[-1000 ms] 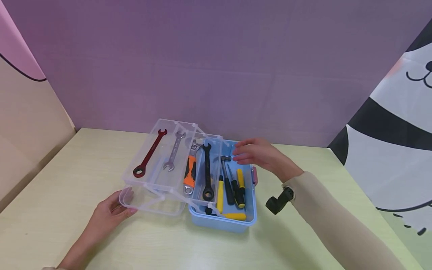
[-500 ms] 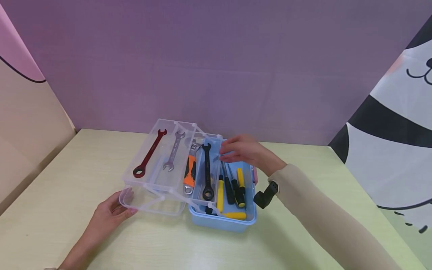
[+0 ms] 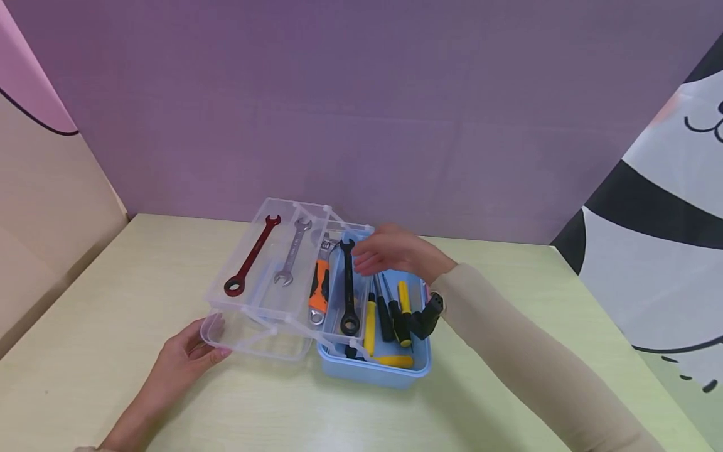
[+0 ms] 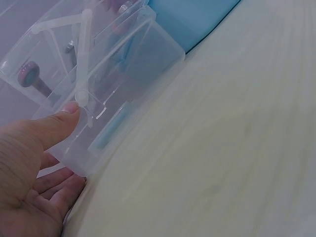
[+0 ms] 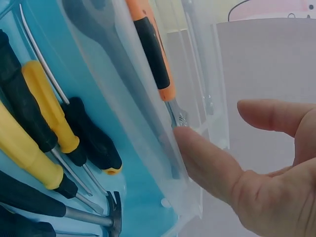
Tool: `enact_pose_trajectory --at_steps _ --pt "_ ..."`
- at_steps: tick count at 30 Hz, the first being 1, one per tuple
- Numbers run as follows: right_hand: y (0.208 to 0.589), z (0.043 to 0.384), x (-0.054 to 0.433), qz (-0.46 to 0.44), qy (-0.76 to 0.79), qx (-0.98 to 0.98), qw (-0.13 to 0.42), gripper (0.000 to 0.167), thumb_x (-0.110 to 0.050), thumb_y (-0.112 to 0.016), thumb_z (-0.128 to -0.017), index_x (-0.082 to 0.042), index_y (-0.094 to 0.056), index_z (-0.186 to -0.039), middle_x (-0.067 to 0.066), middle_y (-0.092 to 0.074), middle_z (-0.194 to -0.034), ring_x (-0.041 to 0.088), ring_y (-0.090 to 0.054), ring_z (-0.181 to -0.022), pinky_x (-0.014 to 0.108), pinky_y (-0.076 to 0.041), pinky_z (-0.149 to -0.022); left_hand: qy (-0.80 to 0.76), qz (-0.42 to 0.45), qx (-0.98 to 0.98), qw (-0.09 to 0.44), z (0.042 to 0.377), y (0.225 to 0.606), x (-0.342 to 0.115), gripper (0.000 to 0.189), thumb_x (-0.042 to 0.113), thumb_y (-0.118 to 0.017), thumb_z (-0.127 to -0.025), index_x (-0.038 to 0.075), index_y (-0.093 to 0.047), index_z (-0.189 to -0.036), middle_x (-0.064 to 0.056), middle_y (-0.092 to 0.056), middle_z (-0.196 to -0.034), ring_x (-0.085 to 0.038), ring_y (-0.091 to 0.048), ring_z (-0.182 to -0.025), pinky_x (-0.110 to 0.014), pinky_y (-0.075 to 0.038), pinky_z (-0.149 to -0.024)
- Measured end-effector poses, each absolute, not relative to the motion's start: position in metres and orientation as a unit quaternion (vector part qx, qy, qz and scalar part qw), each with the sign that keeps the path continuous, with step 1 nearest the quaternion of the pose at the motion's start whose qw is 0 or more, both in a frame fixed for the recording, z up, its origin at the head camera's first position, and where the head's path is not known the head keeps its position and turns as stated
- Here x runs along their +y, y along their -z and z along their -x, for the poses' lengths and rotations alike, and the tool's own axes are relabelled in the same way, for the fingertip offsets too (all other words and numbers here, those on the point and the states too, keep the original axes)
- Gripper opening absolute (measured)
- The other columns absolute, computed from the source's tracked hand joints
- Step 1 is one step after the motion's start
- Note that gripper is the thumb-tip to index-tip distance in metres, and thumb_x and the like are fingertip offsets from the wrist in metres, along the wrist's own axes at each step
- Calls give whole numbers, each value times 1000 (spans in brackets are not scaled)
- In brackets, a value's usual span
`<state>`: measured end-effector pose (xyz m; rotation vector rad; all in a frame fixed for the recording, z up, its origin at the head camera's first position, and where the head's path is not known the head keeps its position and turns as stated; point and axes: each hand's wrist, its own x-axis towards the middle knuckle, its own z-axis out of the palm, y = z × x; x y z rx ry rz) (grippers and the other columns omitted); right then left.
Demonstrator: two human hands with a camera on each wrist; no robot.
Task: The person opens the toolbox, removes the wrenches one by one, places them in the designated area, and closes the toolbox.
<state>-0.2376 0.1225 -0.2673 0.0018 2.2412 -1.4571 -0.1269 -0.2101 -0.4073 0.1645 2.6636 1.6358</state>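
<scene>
My left hand (image 3: 186,351) pinches the clear plastic lid (image 3: 282,351) of a toolbox at its left end, thumb above and fingers beneath. The light blue toolbox (image 3: 375,378) stands with its clear trays fanned out to the left. A red wrench (image 3: 253,256) and a silver wrench (image 3: 293,252) lie in the upper tray (image 3: 231,302). An orange-handled adjustable wrench (image 3: 319,285) and a black wrench (image 3: 349,289) lie in the lower tray (image 5: 190,192). Over that tray's far end hovers my right hand (image 3: 395,251), its thumb and finger spread apart beside the wall in the right wrist view.
Inside the blue box lie a claw hammer (image 5: 115,215) and several screwdrivers with yellow or black handles, one a yellow-handled screwdriver (image 3: 369,329). The pale table (image 3: 271,408) meets a purple backdrop (image 3: 361,125) behind. A panda-print cloth (image 3: 661,251) hangs at the right.
My right hand has moved left from over the blue box to the lower tray's far end. The left hand and the toolbox have stayed in place.
</scene>
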Motion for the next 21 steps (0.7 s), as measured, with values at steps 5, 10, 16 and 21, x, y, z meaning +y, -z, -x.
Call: enact_pose_trajectory --at_steps 5,10,16,21 --pt "270 238 117 -3 524 823 220 53 -11 -58 -93 -4 -37 -141 24 -61 -122 35 -66 -105 38 -56 -88 -525 -58 849 2 126 406 -210 63 16 -70 -87 -7 -41 -137 -33 -48 -135 -42 -54 -119 -26 -55 -87" --pt "271 239 112 -2 528 820 222 39 -11 -58 -93 4 -49 -128 23 -64 -116 33 -67 -103 41 -53 -93 -538 -60 841 -1 125 406 -212 61 14 -69 -87 -8 -41 -137 -33 -48 -135 -37 -55 -118 -20 -55 -85" --pt "274 240 108 -15 558 800 220 46 -5 -56 -92 4 -41 -135 26 -63 -118 32 -68 -99 43 -52 -94 -532 -55 845 -1 124 407 -213 61 13 -70 -87 -8 -42 -136 -34 -49 -133 -30 -60 -115 -20 -55 -84" --pt "277 242 101 -33 595 766 240 50 -3 -55 -92 5 -36 -137 26 -57 -128 31 -69 -100 44 -51 -96 -534 -53 844 -7 124 408 -216 59 12 -70 -86 -8 -43 -134 -34 -51 -131 -11 -62 -108 -16 -55 -82"
